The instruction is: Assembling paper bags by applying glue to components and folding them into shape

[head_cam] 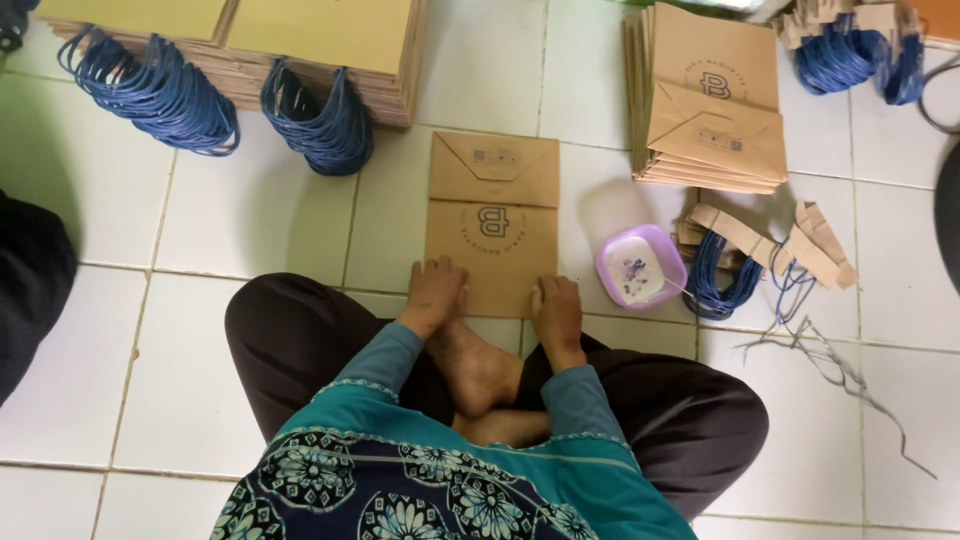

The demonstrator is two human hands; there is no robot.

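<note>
White tiled floor (250,215), seen from above; person sits cross-legged on it, dark trousers, teal patterned top. Flat brown paper bag (492,215) lies on the floor straight ahead, just beyond the bare feet, folded bottom flap at its far end, round dark logo mark in the middle, small printed patch on the flap. Left hand (433,290) rests palm-down on the bag's near left corner, fingers spread flat, gripping nothing. Right hand (556,305) presses on the near right corner, fingers loosely curled down onto the paper, not closed around anything. Hands apart, one at each corner.

Right of the bag, just beside it: small lilac tub (641,266) with white paste inside. Further right: loose brown paper strips (770,240) and a bundle of blue cord handles (722,275), thin grey offcuts trailing near right. Far right: stack of flat brown bags (705,100) with the same logo. Far left: big stack of finished bags (300,50) with blue handle loops (150,90) hanging over the edge. More blue handles at the top right corner.
</note>
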